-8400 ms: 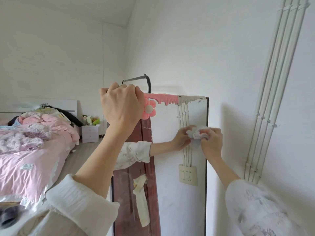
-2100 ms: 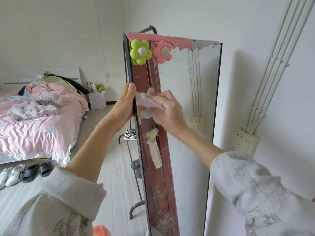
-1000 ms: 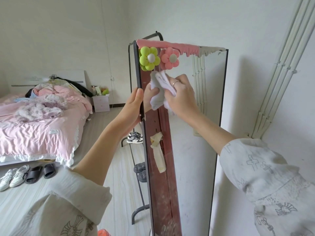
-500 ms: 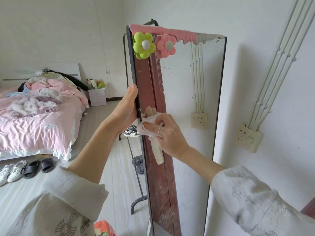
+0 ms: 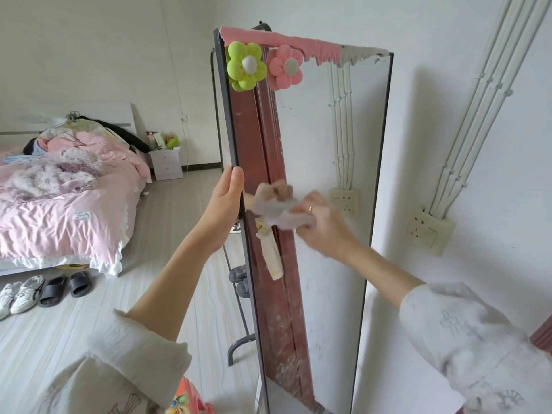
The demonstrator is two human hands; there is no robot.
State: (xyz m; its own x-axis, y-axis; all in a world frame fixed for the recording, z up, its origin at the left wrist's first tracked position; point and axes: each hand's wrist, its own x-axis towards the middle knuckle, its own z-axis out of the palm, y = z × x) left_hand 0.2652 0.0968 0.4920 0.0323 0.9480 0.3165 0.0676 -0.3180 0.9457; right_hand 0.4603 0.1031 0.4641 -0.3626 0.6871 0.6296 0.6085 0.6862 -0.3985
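A tall standing mirror (image 5: 343, 138) with a thin black frame stands in front of me. Its top edge carries a pink trim, a green plush flower (image 5: 246, 65) and a pink plush flower (image 5: 285, 68). My left hand (image 5: 225, 204) holds the mirror's left frame edge at mid-height, thumb along the edge. My right hand (image 5: 321, 222) grips a crumpled white cloth (image 5: 279, 210) and presses it on the glass next to the left hand. The right hand and cloth are motion-blurred. The glass reflects a red door frame and wall pipes.
A bed (image 5: 59, 204) with pink bedding stands at the left, shoes and slippers (image 5: 41, 289) on the floor beside it. A small white nightstand (image 5: 165, 162) is at the far wall. White pipes (image 5: 478, 94) and a socket (image 5: 428, 231) are on the right wall. A black rack leg (image 5: 239, 345) stands behind the mirror.
My right hand with the cloth has gone from the mirror's upper right to its left side, up by the flowers, then down to mid-height. My left hand moved from the top edge to the left frame.
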